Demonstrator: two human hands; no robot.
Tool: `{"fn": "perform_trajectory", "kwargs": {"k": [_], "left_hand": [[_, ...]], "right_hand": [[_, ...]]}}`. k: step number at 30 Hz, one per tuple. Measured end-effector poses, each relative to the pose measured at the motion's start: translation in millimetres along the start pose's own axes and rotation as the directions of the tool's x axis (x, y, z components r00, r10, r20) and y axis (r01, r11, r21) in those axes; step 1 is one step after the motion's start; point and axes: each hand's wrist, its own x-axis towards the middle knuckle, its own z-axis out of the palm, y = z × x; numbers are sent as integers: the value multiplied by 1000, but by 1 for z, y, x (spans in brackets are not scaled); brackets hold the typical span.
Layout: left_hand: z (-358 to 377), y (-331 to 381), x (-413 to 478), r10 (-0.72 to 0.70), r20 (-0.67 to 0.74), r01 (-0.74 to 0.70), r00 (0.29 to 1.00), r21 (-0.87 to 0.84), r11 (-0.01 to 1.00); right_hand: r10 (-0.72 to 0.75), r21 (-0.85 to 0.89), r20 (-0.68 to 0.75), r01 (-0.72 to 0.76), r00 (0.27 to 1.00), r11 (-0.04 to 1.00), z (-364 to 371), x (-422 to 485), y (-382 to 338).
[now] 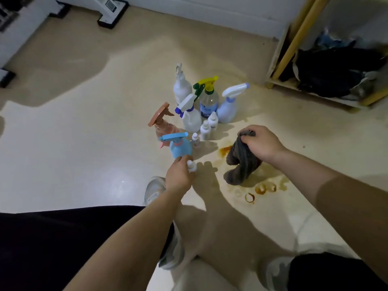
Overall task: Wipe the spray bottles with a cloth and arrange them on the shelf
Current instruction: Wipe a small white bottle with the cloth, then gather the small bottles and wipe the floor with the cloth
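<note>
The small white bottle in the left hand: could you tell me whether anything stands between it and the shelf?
Yes: the right hand, gripping the grey cloth, hangs between the small white bottle and the shelf.

From where I stand, no writing can be made out. In the middle of the frame the clear bottle with the yellow trigger (208,97) carries a dark blue label (207,109) with pale marks on it, too blurred to read. At the upper left, a white stand (113,12) bears a small dark panel (109,5), and its markings are just as illegible.
</note>
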Motion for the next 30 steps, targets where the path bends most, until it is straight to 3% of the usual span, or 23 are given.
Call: {"fn": "perform_trajectory", "kwargs": {"k": [9,14,18,22,25,28,30], "left_hand": [[14,9,8,15,-19,-16,1000,-73,997],[18,26,15,39,-15,-40,999,-94,995],[18,37,22,74,-21,-76,997,-77,994],[18,41,27,91,-41,-92,995,-27,995],[20,41,27,94,-54,-94,994,-7,996],[24,39,24,118,-73,-117,990,19,993],[26,38,22,128,-86,-126,988,25,992]], "right_hand": [[51,21,-36,-51,998,998,-26,2,32],[102,-44,164,-96,981,994,-40,-7,32],[91,-197,223,-46,970,979,-57,-17,25],[74,-243,146,-36,987,969,-62,-20,32],[147,-173,130,-123,981,977,-52,-23,42],[236,-332,188,-164,953,929,-44,-23,52],[258,-452,83,-195,962,871,-45,-17,59]]}}
